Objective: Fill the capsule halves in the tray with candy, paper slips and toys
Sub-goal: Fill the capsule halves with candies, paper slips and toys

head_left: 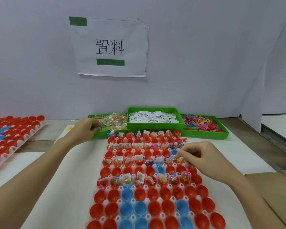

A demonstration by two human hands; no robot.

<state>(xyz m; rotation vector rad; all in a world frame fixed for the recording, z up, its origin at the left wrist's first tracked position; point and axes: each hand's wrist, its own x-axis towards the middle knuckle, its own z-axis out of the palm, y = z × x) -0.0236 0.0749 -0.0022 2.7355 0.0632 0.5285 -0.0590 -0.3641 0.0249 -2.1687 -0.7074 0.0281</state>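
Nearest to me I see the tray (104, 218), long and white, with its long axis running away from me toward the wall. It holds red and blue capsule halves (139, 194), all with the open side up. The three near rows are empty cups. Farther, filled rows alternate with empty rows: the filled cups hold candy bags, paper slips and small toys that stick up over the rims.

My right hand (203, 160) is over the right side of the tray, at a filled row. Its fingers are curled and the tips are pinched together just at a candy bag (178, 160); I cannot tell if they really grip it. My left hand (85, 129) reaches to the left bin (106, 135), fingers curled down at its near edge; if it holds something, I cannot see.

Behind the tray stand three green bins: left with candy (113, 120), middle bin (155, 125) with slips (153, 117), right bin (205, 134) with toys (202, 123). Far left lies a second tray (26, 136) of red and blue halves. On the wall hangs a paper sign (110, 47).
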